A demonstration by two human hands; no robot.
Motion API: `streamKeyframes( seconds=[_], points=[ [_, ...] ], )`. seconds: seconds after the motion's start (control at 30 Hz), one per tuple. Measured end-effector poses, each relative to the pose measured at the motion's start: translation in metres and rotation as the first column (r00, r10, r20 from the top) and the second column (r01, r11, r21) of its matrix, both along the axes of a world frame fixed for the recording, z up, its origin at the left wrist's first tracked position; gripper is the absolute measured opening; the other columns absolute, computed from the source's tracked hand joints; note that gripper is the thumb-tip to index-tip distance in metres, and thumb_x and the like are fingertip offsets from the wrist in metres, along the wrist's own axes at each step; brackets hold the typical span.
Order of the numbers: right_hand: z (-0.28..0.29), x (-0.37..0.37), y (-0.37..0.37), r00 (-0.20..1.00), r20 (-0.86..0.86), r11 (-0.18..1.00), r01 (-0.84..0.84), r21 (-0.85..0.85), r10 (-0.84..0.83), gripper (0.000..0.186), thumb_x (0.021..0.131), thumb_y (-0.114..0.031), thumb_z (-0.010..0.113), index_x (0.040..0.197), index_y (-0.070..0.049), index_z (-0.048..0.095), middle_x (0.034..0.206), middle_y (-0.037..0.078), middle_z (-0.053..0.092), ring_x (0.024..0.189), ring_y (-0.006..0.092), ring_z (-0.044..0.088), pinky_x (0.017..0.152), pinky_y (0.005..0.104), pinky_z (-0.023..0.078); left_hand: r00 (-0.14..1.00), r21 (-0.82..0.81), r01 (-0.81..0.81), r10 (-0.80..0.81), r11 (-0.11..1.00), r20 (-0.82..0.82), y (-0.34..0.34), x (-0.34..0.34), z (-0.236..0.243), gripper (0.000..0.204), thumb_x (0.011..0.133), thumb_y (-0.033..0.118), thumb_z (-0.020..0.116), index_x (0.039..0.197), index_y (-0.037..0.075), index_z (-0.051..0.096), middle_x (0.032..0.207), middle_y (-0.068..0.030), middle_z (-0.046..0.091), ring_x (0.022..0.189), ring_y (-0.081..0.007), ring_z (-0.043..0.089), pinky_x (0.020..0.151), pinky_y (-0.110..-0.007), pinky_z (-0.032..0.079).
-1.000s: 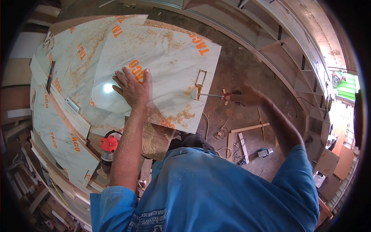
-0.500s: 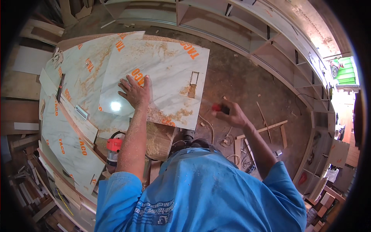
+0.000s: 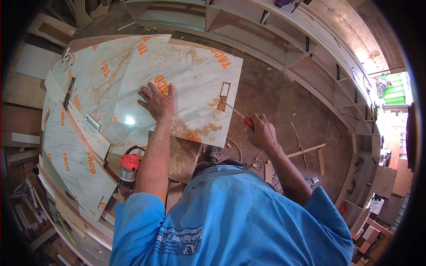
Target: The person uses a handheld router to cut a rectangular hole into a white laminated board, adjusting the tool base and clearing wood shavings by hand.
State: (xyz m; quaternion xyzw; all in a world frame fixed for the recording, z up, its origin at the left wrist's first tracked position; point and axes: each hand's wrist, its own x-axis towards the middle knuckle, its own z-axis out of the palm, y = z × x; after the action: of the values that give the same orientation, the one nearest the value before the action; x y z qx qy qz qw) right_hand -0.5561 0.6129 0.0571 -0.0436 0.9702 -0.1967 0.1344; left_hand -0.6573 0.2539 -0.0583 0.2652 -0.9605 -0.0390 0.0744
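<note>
A white marble-patterned panel (image 3: 191, 84) with orange print lies in front of me, dusted with sawdust. My left hand (image 3: 158, 100) rests flat on it, fingers spread. In my right hand (image 3: 263, 134) is a screwdriver (image 3: 248, 121) with a red and dark handle, gripped beyond the panel's right edge. Its thin shaft slants up and left to a rectangular cut-out (image 3: 222, 103) near that edge, and the tip is at this recess. Sawdust sits around the cut-out, which has a narrow outlined slot above it.
A red trim router (image 3: 129, 167) stands by my left forearm. More printed panels (image 3: 66, 155) lie to the left, with a small metal-framed piece (image 3: 92, 123) on them. Wood strips (image 3: 306, 150) and cables litter the floor at right. Long shelving carcasses (image 3: 248, 26) curve along the back and right.
My right hand has brought the screwdriver to the cut-out, its shaft now clearly visible against the panel. My left hand stays flat on the panel. The view has shifted slightly.
</note>
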Motion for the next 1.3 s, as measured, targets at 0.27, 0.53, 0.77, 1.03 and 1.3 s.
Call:
streamKeyframes(
  seconds=[0.27,0.53,0.77,1.03,1.3],
  points=[
    [-0.043,0.026,-0.057,0.982,0.058,0.982,0.183,-0.047,-0.180,0.033,0.087,-0.019,0.068,0.111,0.001,0.062,0.096,0.026,0.073,0.089,0.0481,0.071,0.079,0.0564,0.055,1.000,-0.019,0.022,-0.022,1.000,0.000,0.000,-0.002,-0.002,0.104,0.094,0.082,0.037,0.161,0.003,0.031,0.166,-0.0302,0.024,0.156,-0.0464,0.019,0.124,-0.066,0.013],
    [-0.047,0.037,-0.074,0.851,0.121,0.786,0.520,-0.334,-0.512,0.037,0.088,-0.026,0.074,0.117,-0.007,0.065,0.095,0.021,0.075,0.095,0.0440,0.071,0.082,0.0489,0.055,0.999,0.000,0.014,-0.014,1.000,0.036,0.000,0.002,0.003,0.104,0.094,0.082,0.036,0.162,0.002,0.028,0.166,-0.0307,0.024,0.156,-0.0468,0.019,0.123,-0.067,0.014],
    [0.034,-0.059,0.048,0.517,-0.561,0.738,0.609,-0.290,-0.647,0.036,0.094,-0.026,0.069,0.122,-0.007,0.058,0.097,0.021,0.071,0.093,0.0407,0.070,0.080,0.0498,0.053,0.999,-0.038,0.036,-0.035,0.999,0.026,-0.005,0.003,0.004,0.105,0.094,0.082,0.036,0.161,0.001,0.030,0.165,-0.0321,0.026,0.155,-0.0482,0.020,0.123,-0.068,0.015],
    [-0.045,-0.021,0.028,0.699,-0.053,0.566,0.528,-0.633,-0.713,0.042,0.088,-0.031,0.079,0.117,-0.004,0.065,0.092,0.008,0.067,0.084,0.0170,0.064,0.076,0.0342,0.052,1.000,-0.043,0.024,-0.025,0.999,-0.014,-0.004,-0.001,-0.003,0.105,0.095,0.082,0.036,0.161,0.001,0.030,0.164,-0.0330,0.027,0.154,-0.0490,0.022,0.122,-0.068,0.015],
    [-0.087,0.041,0.004,0.753,0.320,0.512,0.637,-0.577,-0.575,0.049,0.087,-0.033,0.080,0.117,0.002,0.064,0.090,0.012,0.070,0.070,0.0184,0.066,0.062,0.0352,0.054,0.946,0.043,0.276,-0.264,0.960,-0.190,-0.008,-0.001,-0.018,0.061,0.101,0.050,0.056,0.148,0.012,0.050,0.160,-0.0268,0.036,0.151,-0.0445,0.029,0.121,-0.066,0.022]
  ],
)
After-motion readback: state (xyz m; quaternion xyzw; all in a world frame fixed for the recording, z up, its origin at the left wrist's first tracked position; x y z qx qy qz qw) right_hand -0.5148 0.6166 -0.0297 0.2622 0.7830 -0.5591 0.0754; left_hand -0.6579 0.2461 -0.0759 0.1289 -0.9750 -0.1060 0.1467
